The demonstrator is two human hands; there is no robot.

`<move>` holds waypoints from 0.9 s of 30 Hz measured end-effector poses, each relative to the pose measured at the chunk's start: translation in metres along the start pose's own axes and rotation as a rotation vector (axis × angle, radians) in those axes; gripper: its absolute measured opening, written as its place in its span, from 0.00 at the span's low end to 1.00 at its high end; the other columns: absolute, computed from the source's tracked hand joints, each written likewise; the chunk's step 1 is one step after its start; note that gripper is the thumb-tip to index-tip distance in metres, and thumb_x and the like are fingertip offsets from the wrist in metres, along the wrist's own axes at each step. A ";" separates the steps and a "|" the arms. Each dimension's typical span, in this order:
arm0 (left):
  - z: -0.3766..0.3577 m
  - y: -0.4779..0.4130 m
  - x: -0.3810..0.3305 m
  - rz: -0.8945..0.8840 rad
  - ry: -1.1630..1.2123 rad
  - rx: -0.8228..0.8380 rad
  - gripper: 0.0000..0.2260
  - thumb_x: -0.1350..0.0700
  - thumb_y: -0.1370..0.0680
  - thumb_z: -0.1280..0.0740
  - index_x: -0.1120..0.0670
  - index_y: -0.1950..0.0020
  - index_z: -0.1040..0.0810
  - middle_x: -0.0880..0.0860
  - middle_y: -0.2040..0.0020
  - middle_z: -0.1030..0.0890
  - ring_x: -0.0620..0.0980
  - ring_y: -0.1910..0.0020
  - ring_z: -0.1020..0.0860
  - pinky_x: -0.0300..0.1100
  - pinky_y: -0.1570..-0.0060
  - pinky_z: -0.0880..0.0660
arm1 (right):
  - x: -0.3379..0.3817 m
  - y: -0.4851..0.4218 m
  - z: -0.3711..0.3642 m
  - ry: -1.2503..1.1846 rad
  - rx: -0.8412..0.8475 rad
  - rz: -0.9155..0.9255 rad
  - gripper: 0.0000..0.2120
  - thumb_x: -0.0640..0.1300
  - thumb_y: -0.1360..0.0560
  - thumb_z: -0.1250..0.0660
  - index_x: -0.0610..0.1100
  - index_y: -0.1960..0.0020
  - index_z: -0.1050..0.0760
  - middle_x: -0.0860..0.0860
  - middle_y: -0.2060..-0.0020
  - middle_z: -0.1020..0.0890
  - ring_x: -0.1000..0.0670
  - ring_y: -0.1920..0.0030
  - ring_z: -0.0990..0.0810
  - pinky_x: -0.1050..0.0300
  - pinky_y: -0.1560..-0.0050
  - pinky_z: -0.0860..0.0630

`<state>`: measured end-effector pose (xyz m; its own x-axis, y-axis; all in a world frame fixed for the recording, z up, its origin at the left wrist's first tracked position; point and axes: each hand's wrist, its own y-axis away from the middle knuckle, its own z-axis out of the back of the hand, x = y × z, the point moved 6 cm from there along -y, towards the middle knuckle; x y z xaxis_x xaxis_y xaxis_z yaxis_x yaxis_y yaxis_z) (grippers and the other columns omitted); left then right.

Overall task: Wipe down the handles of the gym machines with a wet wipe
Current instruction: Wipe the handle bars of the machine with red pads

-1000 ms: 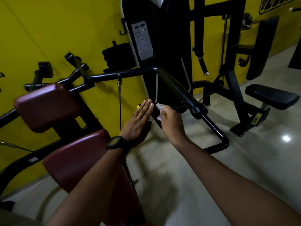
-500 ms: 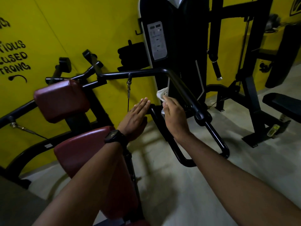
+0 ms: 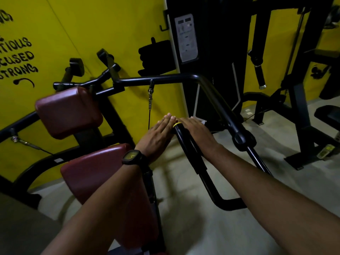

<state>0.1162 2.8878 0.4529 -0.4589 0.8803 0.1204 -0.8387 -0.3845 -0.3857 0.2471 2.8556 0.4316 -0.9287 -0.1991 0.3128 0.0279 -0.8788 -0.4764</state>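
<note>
The black handle [image 3: 185,144] with a yellow ring at its tip runs down between my two hands. My right hand [image 3: 199,132] lies against the handle's right side near the tip and holds the white wet wipe [image 3: 202,121], of which only a corner shows past the fingers. To the left of the handle's tip is my left hand [image 3: 158,134], flat with straight fingers and holding nothing; there is a black watch on its wrist. I cannot tell whether the wipe touches the handle.
Two maroon pads [image 3: 68,111] [image 3: 103,184] of this machine are at the left and below my left arm. The machine's black bent bar [image 3: 217,100] passes behind my hands. A black weight tower [image 3: 211,52] stands against the yellow wall, and a bench [image 3: 327,115] at the right.
Both hands came down from beside the bent bar to the yellow-ringed tip of the handle. The wipe, raised before, is now mostly hidden under my right hand.
</note>
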 end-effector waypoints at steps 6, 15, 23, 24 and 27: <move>-0.003 0.006 0.003 0.055 0.018 -0.053 0.25 0.55 0.16 0.40 0.64 0.22 0.41 0.64 0.23 0.36 0.54 0.24 0.41 0.50 0.26 0.39 | -0.002 0.020 -0.004 0.099 -0.113 0.093 0.26 0.51 0.21 0.46 0.41 0.27 0.33 0.44 0.35 0.26 0.43 0.35 0.27 0.46 0.33 0.29; -0.007 0.009 0.006 0.125 -0.105 0.044 0.25 0.48 0.14 0.56 0.57 0.19 0.49 0.57 0.19 0.43 0.55 0.20 0.43 0.53 0.24 0.39 | -0.017 0.024 -0.012 0.159 -0.113 0.112 0.27 0.52 0.19 0.47 0.45 0.22 0.40 0.46 0.31 0.29 0.43 0.34 0.29 0.46 0.31 0.33; -0.015 0.011 0.009 0.135 -0.167 0.139 0.24 0.50 0.13 0.60 0.59 0.19 0.54 0.60 0.19 0.45 0.56 0.19 0.47 0.56 0.26 0.37 | -0.015 0.021 -0.004 0.126 -0.212 0.054 0.19 0.50 0.16 0.49 0.46 0.30 0.31 0.47 0.42 0.23 0.43 0.44 0.25 0.48 0.41 0.30; -0.015 0.011 0.008 0.142 -0.182 0.150 0.24 0.50 0.13 0.61 0.59 0.19 0.54 0.60 0.19 0.45 0.56 0.19 0.47 0.56 0.25 0.38 | -0.017 0.025 -0.007 0.125 -0.216 0.054 0.19 0.50 0.16 0.47 0.45 0.28 0.32 0.47 0.38 0.25 0.43 0.41 0.26 0.47 0.37 0.31; -0.016 0.010 0.006 0.143 -0.234 0.184 0.23 0.55 0.13 0.58 0.62 0.19 0.48 0.61 0.20 0.43 0.57 0.19 0.47 0.55 0.25 0.39 | -0.010 0.013 -0.011 0.134 -0.156 0.152 0.26 0.50 0.21 0.37 0.44 0.26 0.35 0.45 0.32 0.27 0.42 0.37 0.26 0.47 0.36 0.30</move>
<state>0.1100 2.8935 0.4355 -0.6126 0.7344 0.2923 -0.7902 -0.5619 -0.2447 0.2529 2.8510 0.4136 -0.9592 -0.2555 0.1207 0.1236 -0.7637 -0.6336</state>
